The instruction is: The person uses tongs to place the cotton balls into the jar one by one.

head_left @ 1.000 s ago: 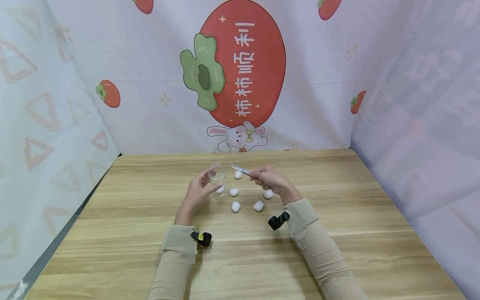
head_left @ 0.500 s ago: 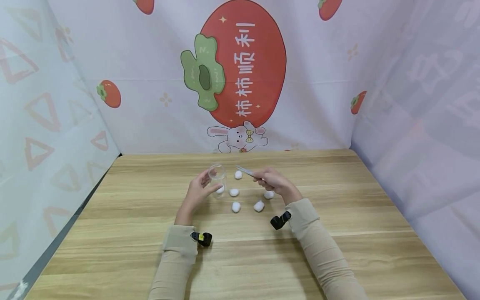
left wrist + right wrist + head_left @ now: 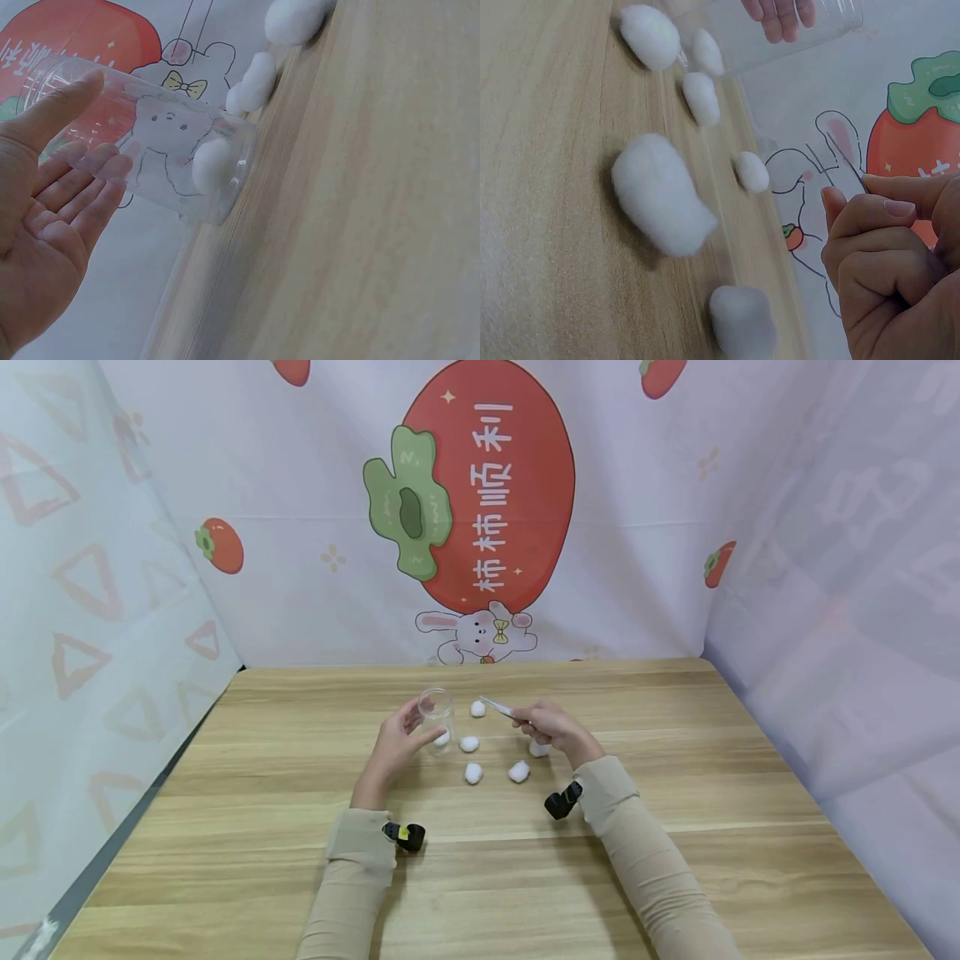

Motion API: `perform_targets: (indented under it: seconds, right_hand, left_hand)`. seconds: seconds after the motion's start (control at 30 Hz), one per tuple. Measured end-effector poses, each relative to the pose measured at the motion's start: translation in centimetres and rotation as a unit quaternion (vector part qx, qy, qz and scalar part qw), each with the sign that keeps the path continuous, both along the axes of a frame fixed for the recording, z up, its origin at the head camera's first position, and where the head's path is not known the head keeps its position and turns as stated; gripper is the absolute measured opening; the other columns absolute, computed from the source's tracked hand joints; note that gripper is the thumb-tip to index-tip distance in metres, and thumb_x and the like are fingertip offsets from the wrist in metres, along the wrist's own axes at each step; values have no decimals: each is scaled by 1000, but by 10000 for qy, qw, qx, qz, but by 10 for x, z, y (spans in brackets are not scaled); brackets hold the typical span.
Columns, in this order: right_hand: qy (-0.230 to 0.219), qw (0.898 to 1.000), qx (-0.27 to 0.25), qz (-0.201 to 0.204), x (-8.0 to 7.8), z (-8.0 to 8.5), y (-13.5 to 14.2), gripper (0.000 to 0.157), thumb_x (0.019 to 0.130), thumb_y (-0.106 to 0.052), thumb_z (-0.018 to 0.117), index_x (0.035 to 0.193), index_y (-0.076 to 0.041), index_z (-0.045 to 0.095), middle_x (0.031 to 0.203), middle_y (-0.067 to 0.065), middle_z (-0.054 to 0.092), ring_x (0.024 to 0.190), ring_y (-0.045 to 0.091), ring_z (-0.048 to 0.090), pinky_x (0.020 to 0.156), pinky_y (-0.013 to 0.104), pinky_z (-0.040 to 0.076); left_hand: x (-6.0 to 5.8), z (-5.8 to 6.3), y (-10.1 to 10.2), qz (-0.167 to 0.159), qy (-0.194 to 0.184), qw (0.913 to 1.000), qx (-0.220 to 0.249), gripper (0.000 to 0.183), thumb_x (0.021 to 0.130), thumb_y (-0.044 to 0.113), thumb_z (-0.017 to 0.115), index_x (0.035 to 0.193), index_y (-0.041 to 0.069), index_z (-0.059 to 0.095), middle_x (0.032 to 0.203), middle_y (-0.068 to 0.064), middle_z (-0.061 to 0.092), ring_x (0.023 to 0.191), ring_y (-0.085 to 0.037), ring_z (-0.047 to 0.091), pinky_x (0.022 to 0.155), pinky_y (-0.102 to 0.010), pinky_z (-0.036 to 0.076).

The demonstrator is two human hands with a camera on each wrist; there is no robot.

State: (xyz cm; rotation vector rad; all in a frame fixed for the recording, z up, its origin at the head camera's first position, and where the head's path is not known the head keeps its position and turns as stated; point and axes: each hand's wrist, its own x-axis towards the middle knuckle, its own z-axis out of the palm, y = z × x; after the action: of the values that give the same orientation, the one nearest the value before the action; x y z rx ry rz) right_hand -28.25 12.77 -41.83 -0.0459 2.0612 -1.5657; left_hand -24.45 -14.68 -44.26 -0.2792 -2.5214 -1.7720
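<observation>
My left hand [image 3: 396, 745] grips a clear plastic jar [image 3: 436, 703] standing on the table, thumb on one side and fingers on the other. One white cotton ball [image 3: 213, 166] lies at the bottom of the jar. My right hand [image 3: 553, 728] pinches metal tweezers [image 3: 497, 707] above the table, their tips pointing left. In the right wrist view the tweezer tips are apart with nothing between them. The farthest cotton ball [image 3: 477, 709] lies close to the tips in the head view. Another cotton ball [image 3: 539, 748] is partly hidden below the right hand.
More cotton balls lie between the hands: one right of the jar [image 3: 469, 744], one nearer [image 3: 473, 773] and one toward the right [image 3: 519, 772]. The wooden table [image 3: 480, 893] ends at a printed cloth backdrop [image 3: 630, 568], with cloth on both sides.
My right hand has drawn the tweezers a little to the right, away from the jar's mouth. The left hand and the jar have stayed in place.
</observation>
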Motion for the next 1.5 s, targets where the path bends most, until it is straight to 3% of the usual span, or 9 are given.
perform_targets:
  seconds: [0.3,1.5]
  right_hand:
    - [-134,9996,127,-203,-2,-7,2,35,101,-23,46,104,9,58,53,-9,41,43,2,24,40,14,19]
    - [-213,9977,625,-158,-11,-19,-1,31,101,-24,47,90,1,62,56,-7,42,44,3,26,41,15,21]
  left_hand:
    - [-2,1,0,51,-285,9996,33,67,83,16,76,142,4,44,142,-19,53,137,-33,48,120,-39,38]
    - [0,1,-2,-70,-157,9998,-69,70,84,16,75,144,2,40,144,-22,50,137,-36,46,119,-42,38]
